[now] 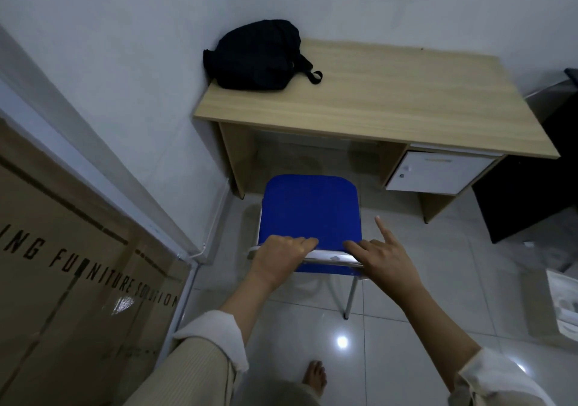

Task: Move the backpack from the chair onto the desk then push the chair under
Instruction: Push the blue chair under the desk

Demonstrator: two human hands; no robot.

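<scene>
Hands come first, nearest me: the left hand (283,254) is curled over the top rail of the chair (309,210), fingers wrapped down on the metal bar of the backrest, gripping it. The right hand (383,254) rests on the same rail just beside it, only partly closed, with the little finger sticking straight up and the other fingers laid over the bar. Both sleeves are rolled back, and a bare foot (316,376) shows on the glossy tiled floor (406,311) below. The chair's blue seat stretches away from the hands toward the desk (391,105), its front edge about at the desk's opening, the rest out on the floor. Farther still, well apart from both hands, the black backpack (258,56) lies on the desk's far left corner against the wall (125,61). A cardboard box (62,280) stands at the left.
</scene>
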